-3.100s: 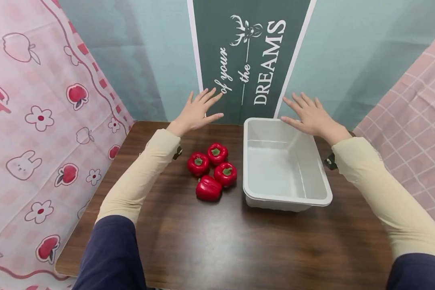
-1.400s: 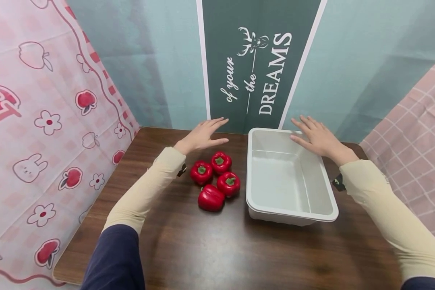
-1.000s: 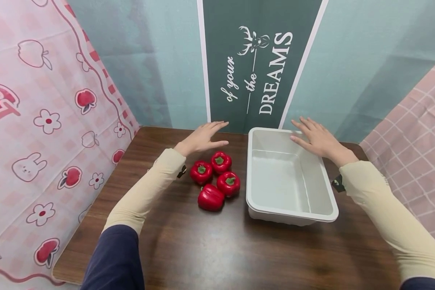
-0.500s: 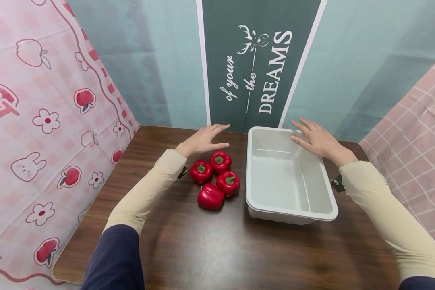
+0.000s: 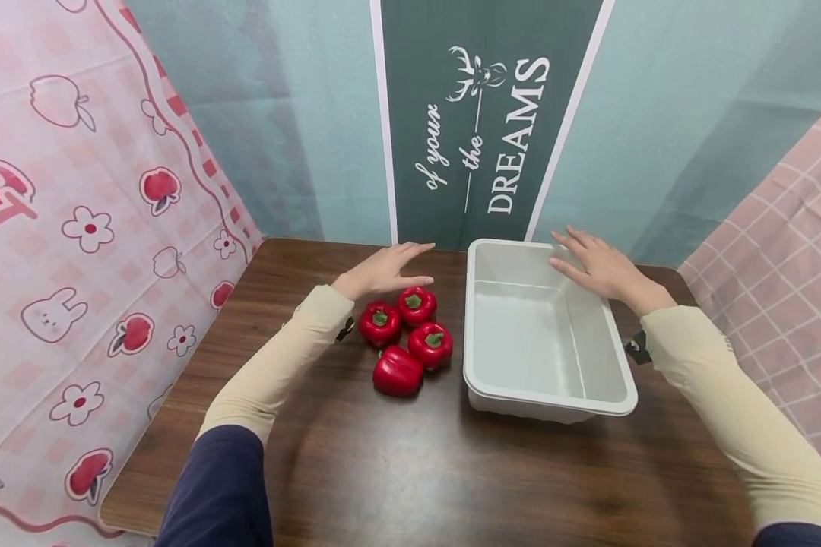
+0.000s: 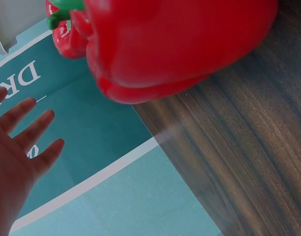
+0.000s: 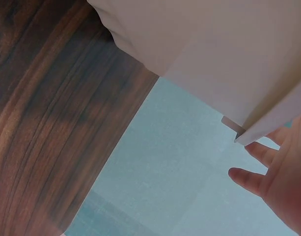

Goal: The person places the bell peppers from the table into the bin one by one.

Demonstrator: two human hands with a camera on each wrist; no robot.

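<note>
Several red bell peppers with green stems are clustered on the table; one (image 5: 397, 372) lies on its side in front of the others. Just behind the rearmost bell pepper (image 5: 416, 305) hovers my left hand (image 5: 383, 272), fingers extended and thumb apart, holding nothing. One bell pepper (image 6: 175, 44) looms large in the left wrist view. A deep white plastic bin (image 5: 475, 334) stands to the right of the peppers, nothing inside it. Over its far right corner is my right hand (image 5: 602, 267), fingers spread; whether it touches the rim cannot be told. The right wrist view shows the bin's outer wall (image 7: 189, 44).
The brown wooden table (image 5: 410, 479) meets a blue-green cloth backdrop (image 5: 260, 114) at its far edge. A pink patterned curtain (image 5: 109, 289) hangs at the left, and a pink checked cloth (image 5: 787, 251) at the right.
My left hand has sunk lower, closer to the rear bell pepper. My right hand has dipped slightly. The head view shifted early on; peppers and bin stay put.
</note>
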